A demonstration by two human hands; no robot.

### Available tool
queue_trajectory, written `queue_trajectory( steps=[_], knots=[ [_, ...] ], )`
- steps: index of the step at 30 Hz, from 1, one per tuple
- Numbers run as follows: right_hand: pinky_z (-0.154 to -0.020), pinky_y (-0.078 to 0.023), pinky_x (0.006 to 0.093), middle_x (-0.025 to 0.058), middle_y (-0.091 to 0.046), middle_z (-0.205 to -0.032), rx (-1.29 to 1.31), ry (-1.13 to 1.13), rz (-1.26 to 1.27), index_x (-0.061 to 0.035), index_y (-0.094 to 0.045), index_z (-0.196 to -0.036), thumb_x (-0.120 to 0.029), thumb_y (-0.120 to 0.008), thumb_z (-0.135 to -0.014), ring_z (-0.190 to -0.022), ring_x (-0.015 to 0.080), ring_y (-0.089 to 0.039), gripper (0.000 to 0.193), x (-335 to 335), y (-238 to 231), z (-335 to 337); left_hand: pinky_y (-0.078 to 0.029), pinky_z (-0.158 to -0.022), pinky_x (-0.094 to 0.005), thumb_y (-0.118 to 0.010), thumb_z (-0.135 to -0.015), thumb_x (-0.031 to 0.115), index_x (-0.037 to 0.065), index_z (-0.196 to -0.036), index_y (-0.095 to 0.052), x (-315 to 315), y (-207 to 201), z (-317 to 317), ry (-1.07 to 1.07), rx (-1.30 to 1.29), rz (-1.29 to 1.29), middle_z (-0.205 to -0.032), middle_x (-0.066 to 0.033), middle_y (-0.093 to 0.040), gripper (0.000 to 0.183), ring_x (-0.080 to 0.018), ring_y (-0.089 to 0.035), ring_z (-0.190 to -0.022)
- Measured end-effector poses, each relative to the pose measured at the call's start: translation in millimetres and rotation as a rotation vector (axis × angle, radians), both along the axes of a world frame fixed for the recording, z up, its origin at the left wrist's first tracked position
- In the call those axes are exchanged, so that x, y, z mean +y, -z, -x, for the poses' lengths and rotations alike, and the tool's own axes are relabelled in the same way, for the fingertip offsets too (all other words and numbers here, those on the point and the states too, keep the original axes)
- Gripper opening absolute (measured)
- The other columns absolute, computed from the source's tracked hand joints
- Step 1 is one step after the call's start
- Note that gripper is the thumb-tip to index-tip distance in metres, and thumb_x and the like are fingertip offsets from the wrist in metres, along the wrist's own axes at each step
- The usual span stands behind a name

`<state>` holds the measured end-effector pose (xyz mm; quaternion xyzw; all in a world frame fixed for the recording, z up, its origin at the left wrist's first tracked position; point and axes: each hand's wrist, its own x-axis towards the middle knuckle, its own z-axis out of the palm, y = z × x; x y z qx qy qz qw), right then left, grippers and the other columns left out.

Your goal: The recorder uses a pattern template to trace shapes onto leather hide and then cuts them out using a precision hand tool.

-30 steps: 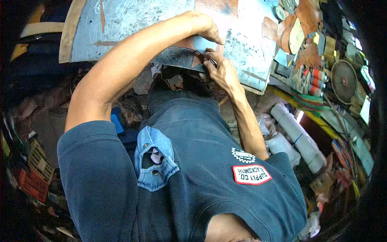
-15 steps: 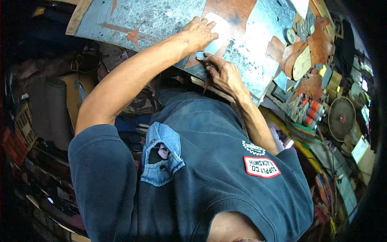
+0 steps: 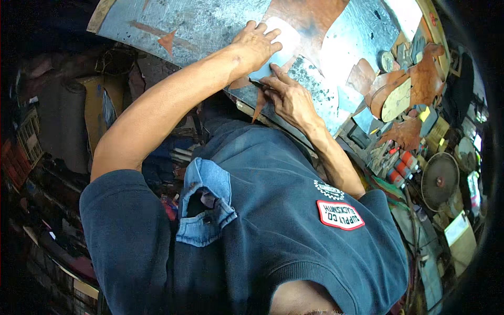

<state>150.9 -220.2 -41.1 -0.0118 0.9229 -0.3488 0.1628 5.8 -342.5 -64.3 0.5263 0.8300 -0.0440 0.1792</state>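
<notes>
My left hand (image 3: 256, 47) lies with fingers spread on a pale, round-cornered flat template (image 3: 286, 38), pressing it onto brown leather (image 3: 304, 18). Just to its right and nearer to me, my right hand (image 3: 291, 100) is closed around a small knife (image 3: 255, 82). Only the knife's dark tip shows; the fingers hide the rest. That tip is close to the template's near edge. Beside the right fingers, a narrow pointed leather strip (image 3: 259, 106) hangs at the edge of the metal-topped table (image 3: 210, 29).
A triangular leather scrap (image 3: 168, 42) lies on the table's left part. At the right are leather pieces (image 3: 428, 73), a pale oval pattern (image 3: 396, 100), a round tin (image 3: 386, 61), orange-and-grey bottles (image 3: 403, 169) and a round fan (image 3: 440, 181).
The view has shifted slightly. My right hand has turned a little, its index finger reaching toward the template. More of the leather strip shows beside it. My left hand keeps pressing the template.
</notes>
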Motion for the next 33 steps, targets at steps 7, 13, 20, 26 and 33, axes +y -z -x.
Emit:
queue_trajectory(
  steps=[7,13,20,26,33],
  knots=[
    [-0.09,-0.052,0.0423,0.012,-0.051,-0.139,-0.07,-0.096,-0.023,-0.0115,-0.065,-0.115,-0.008,-0.062,-0.084,-0.109,0.0344,-0.062,0.031,14.9,-6.3,11.2,-0.039,-0.096,-0.0422,-0.076,-0.072,0.014,0.023,-0.128,-0.054,2.6,-6.3,-3.6,-0.031,0.019,0.012,-0.148,-0.0041,-0.04,0.061,-0.0254,-0.044,-0.128],
    [-0.087,-0.054,0.0454,0.006,-0.053,-0.139,-0.009,-0.241,-0.057,-0.0176,-0.065,-0.115,-0.01,-0.063,-0.081,-0.103,0.038,-0.063,0.035,33.7,-0.3,19.6,-0.04,-0.096,-0.0422,-0.074,-0.075,0.012,0.023,-0.126,-0.055,2.7,-9.4,-7.4,-0.064,0.04,-0.019,-0.147,-0.0032,-0.04,0.056,-0.025,-0.044,-0.127],
    [-0.086,-0.053,0.0424,0.0022,-0.056,-0.135,-0.041,-0.393,-0.092,-0.0143,-0.063,-0.116,-0.005,-0.061,-0.08,-0.103,0.035,-0.062,0.037,44.7,-8.5,39.7,-0.039,-0.097,-0.0443,-0.073,-0.074,0.011,0.023,-0.128,-0.054,0.5,-4.6,-9.4,-0.096,0.01,-0.017,-0.148,-0.0026,-0.039,0.058,-0.0247,-0.044,-0.128],
    [-0.089,-0.052,0.0417,0.0023,-0.06,-0.13,0.079,-0.497,-0.082,-0.0118,-0.064,-0.112,-0.005,-0.059,-0.082,-0.105,0.0313,-0.063,0.032,57.6,5.8,48.9,-0.037,-0.1,-0.0443,-0.073,-0.074,0.01,0.022,-0.129,-0.053,-2.2,-3.2,-14.1,-0.117,0.018,-0.039,-0.15,-0.0034,-0.037,0.06,-0.0245,-0.041,-0.13],
    [-0.088,-0.052,0.0409,0.0034,-0.063,-0.124,0.107,-0.613,-0.1,-0.0131,-0.066,-0.108,-0.005,-0.061,-0.076,-0.101,0.03,-0.064,0.034,73.0,6.6,67.2,-0.037,-0.1,-0.0441,-0.072,-0.073,0.008,0.02,-0.132,-0.053,-0.3,-4.8,-14.9,-0.113,0.021,-0.052,-0.15,-0.0041,-0.037,0.063,-0.0257,-0.039,-0.131]
  ],
)
